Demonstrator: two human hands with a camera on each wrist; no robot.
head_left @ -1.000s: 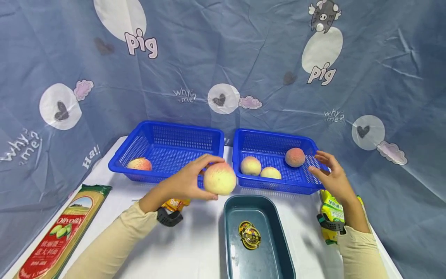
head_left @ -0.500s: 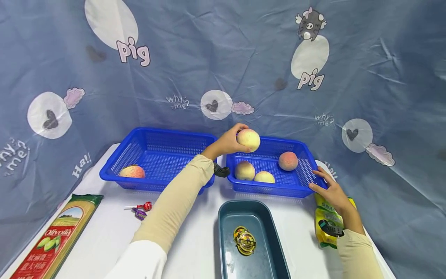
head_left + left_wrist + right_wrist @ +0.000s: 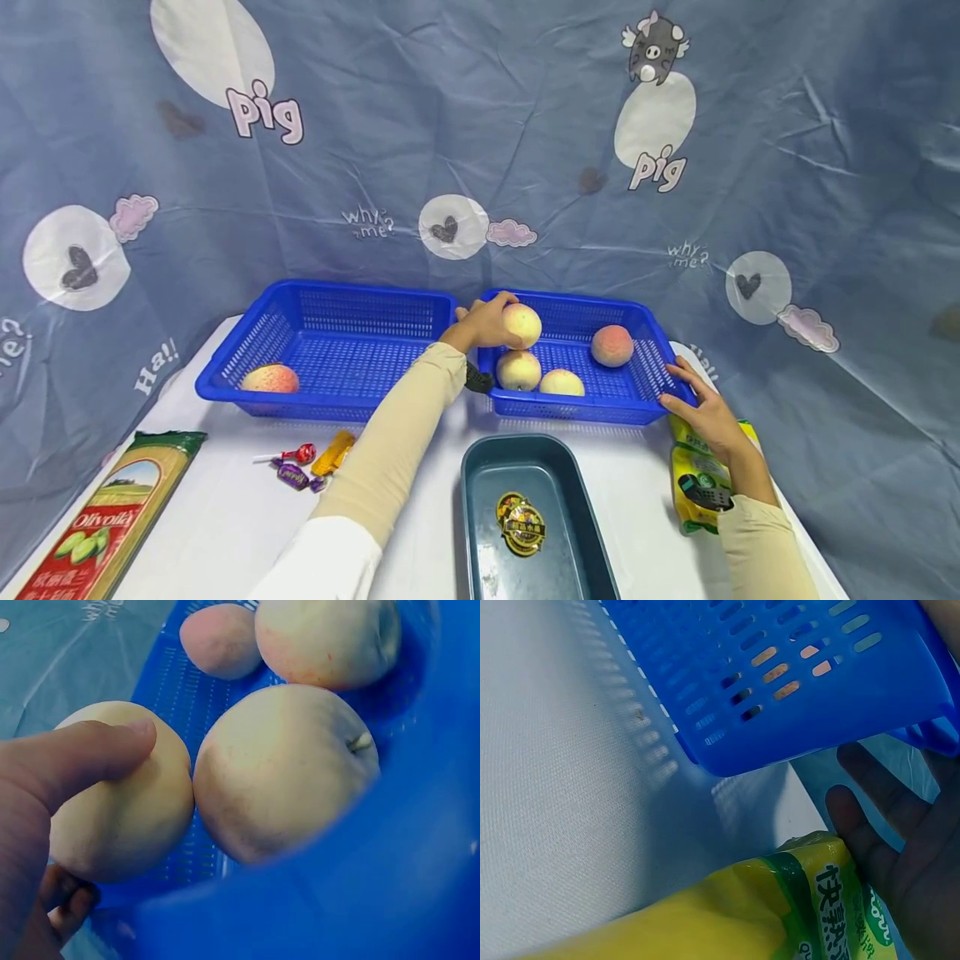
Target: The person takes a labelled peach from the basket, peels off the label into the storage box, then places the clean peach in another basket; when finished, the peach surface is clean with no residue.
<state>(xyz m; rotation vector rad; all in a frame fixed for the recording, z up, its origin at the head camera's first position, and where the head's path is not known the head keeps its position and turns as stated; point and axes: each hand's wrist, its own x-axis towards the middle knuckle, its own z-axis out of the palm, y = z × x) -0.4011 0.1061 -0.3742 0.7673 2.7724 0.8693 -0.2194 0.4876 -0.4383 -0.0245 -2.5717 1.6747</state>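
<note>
My left hand (image 3: 482, 323) grips a pale yellow peach (image 3: 524, 325) at the left end of the right blue basket (image 3: 577, 411). In the left wrist view the thumb presses on this peach (image 3: 124, 814), which touches another peach (image 3: 281, 776) beside it. A third pale peach (image 3: 562, 382) lies along the basket's front wall, and a redder peach (image 3: 612, 346) sits farther right. My right hand (image 3: 712, 421) holds the basket's right front corner, thumb and forefinger at the rim; its other fingers extend loosely outside in the right wrist view.
The left blue basket (image 3: 300, 408) holds a red-yellow fruit (image 3: 271, 379). In front are a dark teal tray (image 3: 474, 517) with gold-black stickers, a pasta pack (image 3: 112, 517), a lollipop (image 3: 303, 453), wrapped candies (image 3: 292, 475) and a yellow-green bag (image 3: 693, 467) under the right forearm.
My left hand has carried the peach from between the baskets, over the right basket's back, then down into its left end. My right hand has moved onto the basket's right corner.
</note>
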